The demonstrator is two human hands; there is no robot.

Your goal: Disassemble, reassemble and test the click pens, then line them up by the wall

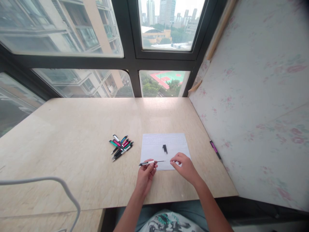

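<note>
My left hand is closed round a white-and-black pen, held almost level over the lower left of a sheet of paper. A thin refill sticks out of the pen's right end, bare. Just right of the refill's tip is my right hand, thumb and forefinger brought together in a pinch. Whatever lies between those fingertips is too small to make out. Black pen parts rest on the paper above both hands.
Left of the paper lies a pile of several click pens in mixed colours. A purple-and-black pen lies along the wallpapered wall at the right. A grey cable curves over the near left of the tabletop. Windows stand behind.
</note>
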